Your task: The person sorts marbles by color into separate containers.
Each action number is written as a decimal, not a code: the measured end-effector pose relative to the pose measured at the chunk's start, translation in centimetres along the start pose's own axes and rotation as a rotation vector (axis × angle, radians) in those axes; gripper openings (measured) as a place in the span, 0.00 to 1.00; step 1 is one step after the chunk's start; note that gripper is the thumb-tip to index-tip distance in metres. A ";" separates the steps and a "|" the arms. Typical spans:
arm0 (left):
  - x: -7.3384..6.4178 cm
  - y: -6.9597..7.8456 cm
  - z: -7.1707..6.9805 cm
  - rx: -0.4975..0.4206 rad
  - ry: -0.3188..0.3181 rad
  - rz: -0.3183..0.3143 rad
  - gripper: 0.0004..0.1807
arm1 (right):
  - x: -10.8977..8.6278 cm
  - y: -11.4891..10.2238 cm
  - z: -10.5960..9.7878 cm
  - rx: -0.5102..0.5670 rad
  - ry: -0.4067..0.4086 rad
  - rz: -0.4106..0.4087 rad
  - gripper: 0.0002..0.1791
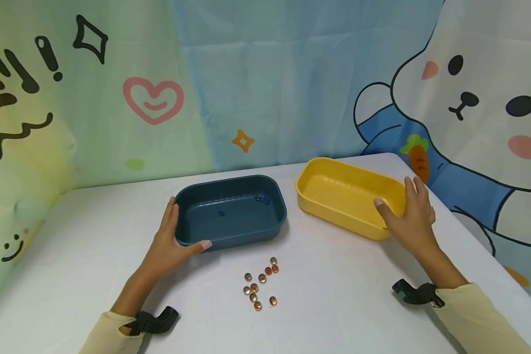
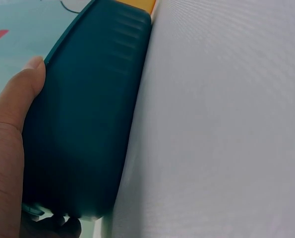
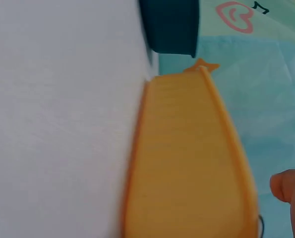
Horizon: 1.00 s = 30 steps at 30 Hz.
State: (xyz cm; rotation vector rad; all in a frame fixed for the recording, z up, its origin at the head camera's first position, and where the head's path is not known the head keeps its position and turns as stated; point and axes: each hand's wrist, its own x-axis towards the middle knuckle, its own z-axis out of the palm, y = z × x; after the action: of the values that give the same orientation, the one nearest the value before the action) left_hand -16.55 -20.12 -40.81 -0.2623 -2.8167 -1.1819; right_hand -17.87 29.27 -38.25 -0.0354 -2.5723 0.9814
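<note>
A dark blue plastic tray (image 1: 248,239) stands left of centre on the table, with several small blue glass beads (image 1: 267,200) on its floor. My left hand (image 1: 170,248) grips its near left corner, thumb on the front rim and fingers around the left end; in the left wrist view the thumb (image 2: 30,82) lies against the tray wall (image 2: 88,114). To the right is a yellow tray (image 1: 332,214) with a bare floor. Over its right end hovers my right hand (image 1: 409,219), fingers spread; the right wrist view shows the thumb apart from the yellow wall (image 3: 187,163).
Several amber and orange glass beads (image 1: 262,278) lie loose on the white tablecloth (image 1: 336,295), in front of the blue tray. A printed cloth backdrop (image 1: 292,88) hangs behind the table. Dark wrist-worn devices (image 1: 157,322) sit at both sleeves.
</note>
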 end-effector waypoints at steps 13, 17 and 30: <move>0.0 -0.1 0.1 -0.011 0.010 0.015 0.66 | -0.1 1.5 0.5 0.009 -0.238 0.188 0.61; 0.1 0.0 0.1 -0.009 0.005 0.013 0.66 | 0.1 1.8 0.0 0.002 -0.310 0.167 0.64; 0.2 -0.4 0.0 -0.040 0.024 0.044 0.68 | 0.4 1.8 -0.5 -0.012 -0.393 0.118 0.67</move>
State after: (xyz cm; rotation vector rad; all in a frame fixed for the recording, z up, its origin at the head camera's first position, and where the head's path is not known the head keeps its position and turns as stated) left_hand -16.79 -20.37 -41.12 -0.3086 -2.7546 -1.2245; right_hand -18.28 30.99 -38.96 0.0036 -2.9618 1.1091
